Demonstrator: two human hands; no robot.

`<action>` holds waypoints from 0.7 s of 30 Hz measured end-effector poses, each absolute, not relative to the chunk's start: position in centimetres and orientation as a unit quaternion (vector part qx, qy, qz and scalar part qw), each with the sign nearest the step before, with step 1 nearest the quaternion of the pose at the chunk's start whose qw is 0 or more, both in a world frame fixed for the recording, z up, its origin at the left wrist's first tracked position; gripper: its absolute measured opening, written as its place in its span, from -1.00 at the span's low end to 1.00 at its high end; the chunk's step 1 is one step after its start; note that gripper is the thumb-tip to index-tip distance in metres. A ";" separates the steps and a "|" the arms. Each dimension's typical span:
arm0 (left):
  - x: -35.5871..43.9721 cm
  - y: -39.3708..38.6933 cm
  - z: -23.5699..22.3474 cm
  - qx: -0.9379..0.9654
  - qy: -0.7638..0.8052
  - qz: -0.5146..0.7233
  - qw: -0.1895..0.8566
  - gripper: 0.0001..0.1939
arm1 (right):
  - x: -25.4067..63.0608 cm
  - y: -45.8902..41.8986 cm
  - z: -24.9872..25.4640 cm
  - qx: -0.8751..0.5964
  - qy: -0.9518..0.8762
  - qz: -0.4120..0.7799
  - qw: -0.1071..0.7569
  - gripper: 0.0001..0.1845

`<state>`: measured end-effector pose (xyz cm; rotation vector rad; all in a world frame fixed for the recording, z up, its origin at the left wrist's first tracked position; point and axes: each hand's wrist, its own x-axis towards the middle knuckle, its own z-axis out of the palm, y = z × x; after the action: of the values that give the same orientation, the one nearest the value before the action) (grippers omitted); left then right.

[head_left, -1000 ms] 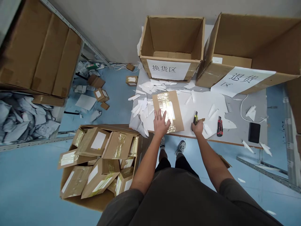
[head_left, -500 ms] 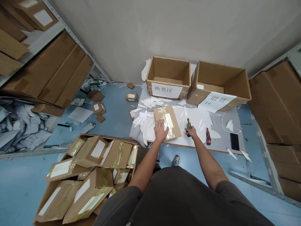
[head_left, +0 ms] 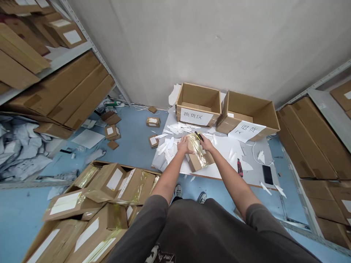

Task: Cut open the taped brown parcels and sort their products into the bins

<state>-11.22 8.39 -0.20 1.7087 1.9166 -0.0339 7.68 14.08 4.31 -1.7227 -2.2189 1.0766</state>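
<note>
Knife (head_left: 198, 136) at the box (head_left: 200, 156)
Right hand (head_left: 206, 143) grips the knife; left hand (head_left: 183, 145) touches the box, maybe keeping it still; can't tell its grip.

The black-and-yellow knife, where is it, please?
In the head view, the knife is just right of centre, in the right hand, over the brown cardboard box.

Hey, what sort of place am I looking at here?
Probably a workroom for handling returned parcels. Two open boxes carry Chinese signs for exchanges and returns, taped and labelled parcels are heaped nearby, and the right hand holds a cutter at a taped box.
</note>
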 end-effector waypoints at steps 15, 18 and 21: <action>-6.7 5.8 -1.2 0.546 0.785 0.042 0.290 0.42 | 4.9 15.4 5.2 -0.487 -0.842 0.193 -0.128 -0.39; -6.6 5.9 -1.0 0.545 0.787 0.017 0.289 0.39 | 4.7 15.5 5.3 -0.485 -0.840 0.184 -0.156 -0.37; -6.7 6.0 -0.8 0.544 0.786 -0.001 0.294 0.40 | 4.3 15.7 5.3 -0.488 -0.835 0.183 -0.178 -0.32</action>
<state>-6.70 6.01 -0.82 1.4490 2.0931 -0.0031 4.29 15.72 5.29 -1.7334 -2.9688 0.6501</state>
